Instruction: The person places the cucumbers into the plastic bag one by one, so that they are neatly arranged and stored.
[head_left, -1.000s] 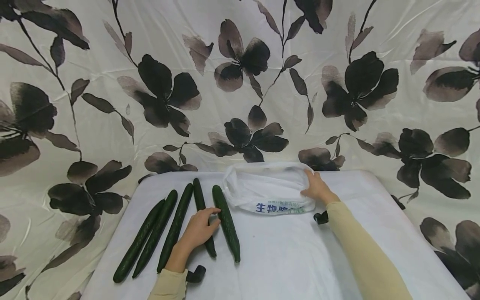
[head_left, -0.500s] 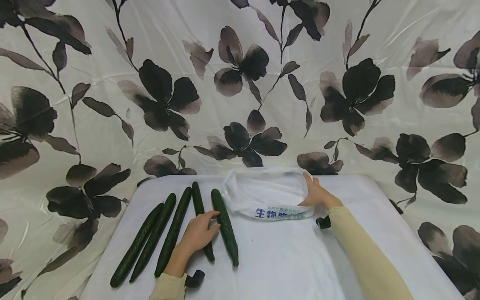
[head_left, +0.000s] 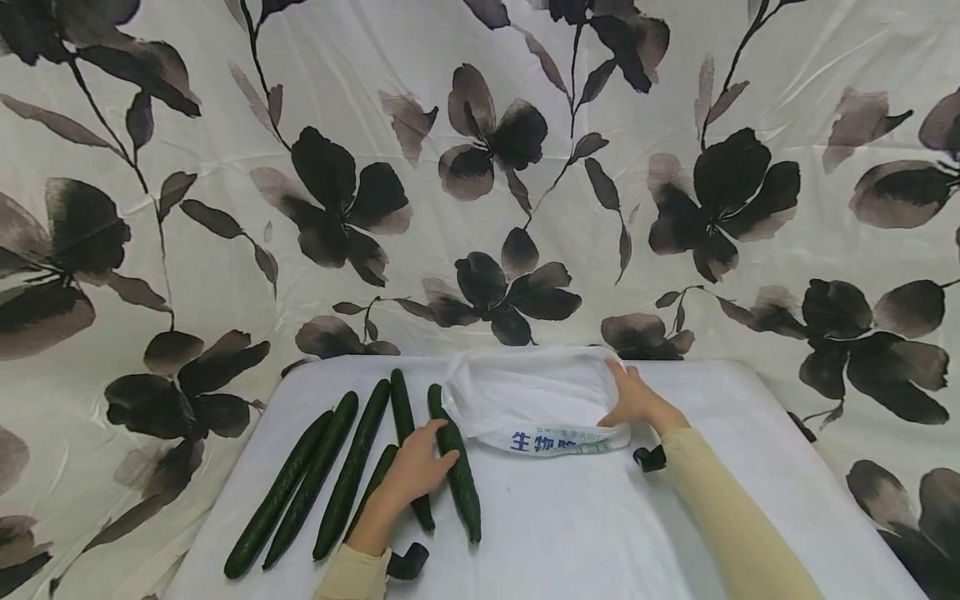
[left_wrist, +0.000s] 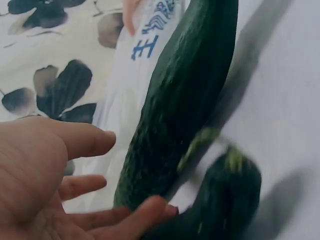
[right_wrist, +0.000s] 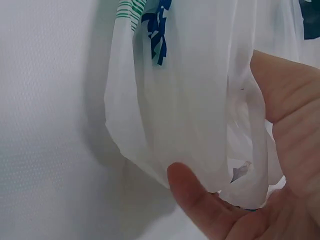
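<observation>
Head view: your left hand (head_left: 416, 471) lies over the row of cucumbers on the white bench (head_left: 600, 533), its fingers (head_left: 442, 461) curling around the rightmost cucumber (head_left: 457, 467), which lies lengthwise with its far tip just beside the plastic bag (head_left: 536, 400). The thumb reaches toward the neighbouring cucumber (head_left: 401, 417); a shorter stretch of another cucumber (head_left: 378, 479) shows just left of the wrist. Three more cucumbers (head_left: 315, 479) lie side by side farther left, angled toward the bag and apart from your hand.

Left wrist view: the grasped cucumber (left_wrist: 185, 95) runs diagonally across the frame, with your fingertips (left_wrist: 150, 210) wrapped under its near portion and the thumb (left_wrist: 80, 140) on the opposite side. The stem end of a second cucumber (left_wrist: 227, 200) lies against it. Blue printing on the bag (left_wrist: 150, 40) shows beyond.

Right wrist view: your right hand (right_wrist: 270, 165) pinches the bag's (right_wrist: 190, 90) right edge, thumb (right_wrist: 200, 200) on the outer side of the film and the fingers behind it, holding the mouth open. In the head view this hand (head_left: 633, 400) sits at the bag's right rim, well apart from your left hand. A floral cloth (head_left: 225, 167) hangs behind the bench.
</observation>
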